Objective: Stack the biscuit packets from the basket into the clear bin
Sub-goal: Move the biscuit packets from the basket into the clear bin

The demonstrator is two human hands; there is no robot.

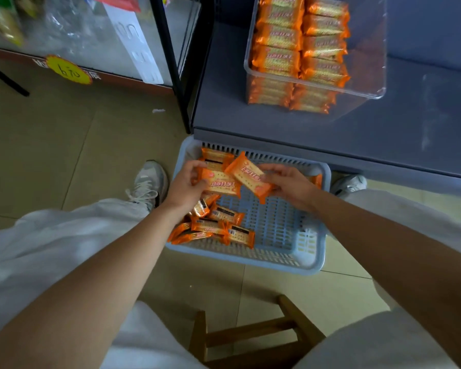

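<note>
Packets: orange wrappers, pale biscuit print on the face, red lettering, crimped ends.

Left hand (186,186): fingers curled round the left end of one packet, the left packet (221,185), which lies roughly level, face up.

Right hand (290,186): thumb and fingers pinch the right end of a second one, the right packet (246,174). It is tilted, and its near edge overlaps the left packet. Both hands hold their packets above the far-left part of the basket (250,258).

Basket: pale blue slatted plastic, standing on the floor. Its far rim is tucked under the edge of the grey shelf (330,123). Contents:
- loose packets (218,227), heaped without order in the near-left corner, several showing the dark barcode side;
- one more packet (216,157) at the far-left corner, partly behind my left hand;
- an orange scrap at the right wall, behind my right hand; I cannot tell what it is.

Bin (370,83): clear plastic, on the grey shelf, well apart from the basket. Stacked packets (301,41) fill its left side in two neat columns, several layers deep, faces up.

A wooden stool (250,331) stands between my knees.
</note>
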